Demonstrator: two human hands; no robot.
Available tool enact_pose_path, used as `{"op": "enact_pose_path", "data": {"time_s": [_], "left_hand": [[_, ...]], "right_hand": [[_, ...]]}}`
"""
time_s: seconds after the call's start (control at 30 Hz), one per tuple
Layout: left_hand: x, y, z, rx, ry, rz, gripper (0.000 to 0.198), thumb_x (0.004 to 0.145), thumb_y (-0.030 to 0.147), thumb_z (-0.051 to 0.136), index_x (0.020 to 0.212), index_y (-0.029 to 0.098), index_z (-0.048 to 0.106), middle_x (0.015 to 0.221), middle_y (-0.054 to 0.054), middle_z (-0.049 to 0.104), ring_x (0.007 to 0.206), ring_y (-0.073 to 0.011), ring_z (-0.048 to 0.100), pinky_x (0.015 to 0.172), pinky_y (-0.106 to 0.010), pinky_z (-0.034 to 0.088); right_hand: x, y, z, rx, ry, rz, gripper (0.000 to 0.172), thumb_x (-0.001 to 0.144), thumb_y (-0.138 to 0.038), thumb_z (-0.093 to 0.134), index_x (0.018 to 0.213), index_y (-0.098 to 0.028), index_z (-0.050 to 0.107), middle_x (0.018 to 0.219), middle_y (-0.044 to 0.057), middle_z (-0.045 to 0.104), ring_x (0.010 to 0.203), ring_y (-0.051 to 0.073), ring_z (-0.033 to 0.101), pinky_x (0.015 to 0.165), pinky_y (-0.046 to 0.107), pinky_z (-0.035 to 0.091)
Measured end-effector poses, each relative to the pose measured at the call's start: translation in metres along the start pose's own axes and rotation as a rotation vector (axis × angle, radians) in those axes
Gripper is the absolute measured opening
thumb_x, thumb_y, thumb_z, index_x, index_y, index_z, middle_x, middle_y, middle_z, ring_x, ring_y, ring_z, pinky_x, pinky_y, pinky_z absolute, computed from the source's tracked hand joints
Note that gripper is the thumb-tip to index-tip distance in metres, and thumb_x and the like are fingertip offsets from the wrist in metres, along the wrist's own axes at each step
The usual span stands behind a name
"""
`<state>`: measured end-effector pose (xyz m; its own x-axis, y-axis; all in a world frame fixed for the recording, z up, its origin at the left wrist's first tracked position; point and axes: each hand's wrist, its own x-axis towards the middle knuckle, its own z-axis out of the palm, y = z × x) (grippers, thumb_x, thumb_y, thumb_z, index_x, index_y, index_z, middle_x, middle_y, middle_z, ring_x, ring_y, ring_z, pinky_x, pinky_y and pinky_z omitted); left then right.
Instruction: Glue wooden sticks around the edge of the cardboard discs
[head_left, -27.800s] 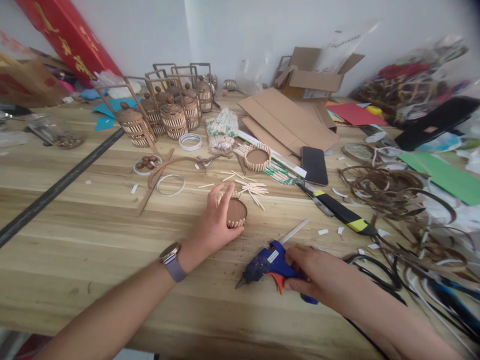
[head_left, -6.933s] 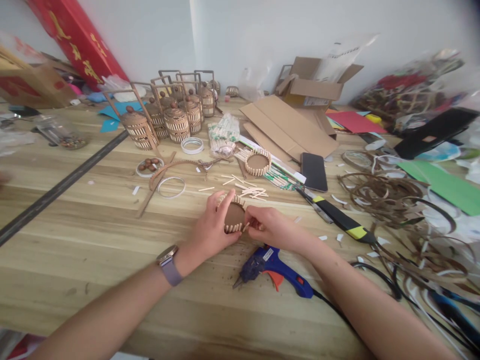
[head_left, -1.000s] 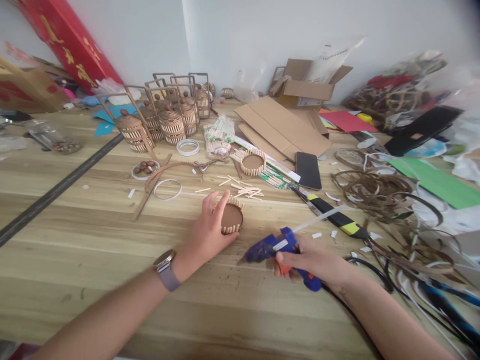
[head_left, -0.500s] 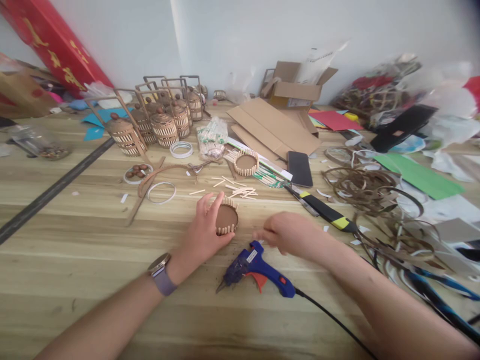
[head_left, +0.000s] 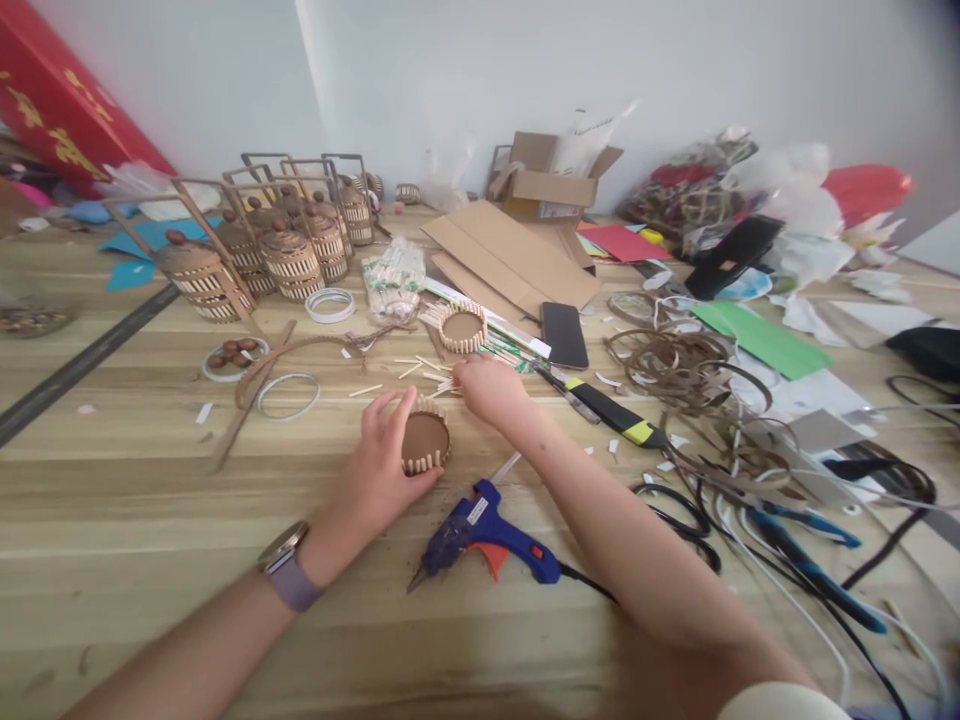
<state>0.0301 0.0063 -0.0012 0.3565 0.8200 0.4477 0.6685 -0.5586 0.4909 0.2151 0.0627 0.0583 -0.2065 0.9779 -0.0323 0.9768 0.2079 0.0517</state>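
Nearest: bare wooden surface [head_left: 360, 660], watch [head_left: 289, 567] on the left wrist. Pliers [head_left: 817, 572], blue handles, well to the right of the right forearm. Glue gun [head_left: 491, 522] lying on its side, nearer than both hands; nozzle pointing toward the left forearm, orange trigger, black cord leading off to the right forearm.

Hands apart, working 2 spots. Left hand [head_left: 381, 462] clamped around the left side of a round tray [head_left: 426, 438], thumb at the near edge, fingers at the far edge. Tray flat on the surface; short pale sticks upright along the rim, a bare stretch on the side away from the left hand.

Right hand [head_left: 489, 390] farther out, beyond and right of the tray, fingers bent down at loose sticks [head_left: 436, 377]. Fingertips hidden; cannot tell if a stick is gripped.

Cutter knife [head_left: 611, 408], black and yellow, right of the right hand. Brown beads [head_left: 234, 354] left of and beyond the left hand. Just past the right hand: 2nd tray [head_left: 463, 330], stick-rimmed; phone [head_left: 565, 335] to its right. Farther: lidded baskets [head_left: 292, 265] beyond the left hand, cardboard box [head_left: 555, 188] beyond the right.
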Motion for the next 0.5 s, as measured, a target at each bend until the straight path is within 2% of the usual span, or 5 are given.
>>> {"op": "enact_pose_path", "data": {"time_s": [0.13,0.3,0.5], "left_hand": [[0.000,0.000,0.000,0.015,0.004,0.013,0.102,0.066,0.022,0.081,0.148,0.025,0.019,0.138,-0.017,0.035,0.134,-0.0366,0.035,0.107,-0.058,0.038],[-0.001,0.001,-0.001,0.014,-0.012,0.019,0.101,0.068,0.021,0.080,0.148,0.023,0.018,0.139,-0.018,0.034,0.135,-0.0357,0.034,0.109,-0.057,0.037],[-0.001,0.000,0.000,-0.007,-0.015,0.017,0.102,0.069,0.022,0.079,0.149,0.025,0.016,0.142,-0.016,0.034,0.137,-0.0356,0.032,0.109,-0.056,0.037]], "right_hand": [[0.000,0.000,0.005,0.000,-0.003,-0.025,0.025,0.091,-0.007,0.048,0.102,-0.012,0.070,0.108,0.018,0.069,0.107,0.026,0.062,0.086,0.034,0.051],[0.000,0.010,0.013,0.016,-0.019,-0.049,0.017,0.094,-0.023,0.056,0.103,-0.012,0.066,0.106,0.009,0.069,0.098,0.020,0.065,0.087,0.039,0.052],[-0.007,0.017,0.012,0.146,0.039,-0.131,0.015,0.087,-0.007,0.056,0.092,-0.010,0.070,0.102,0.017,0.069,0.100,0.026,0.062,0.085,0.034,0.046]]}}
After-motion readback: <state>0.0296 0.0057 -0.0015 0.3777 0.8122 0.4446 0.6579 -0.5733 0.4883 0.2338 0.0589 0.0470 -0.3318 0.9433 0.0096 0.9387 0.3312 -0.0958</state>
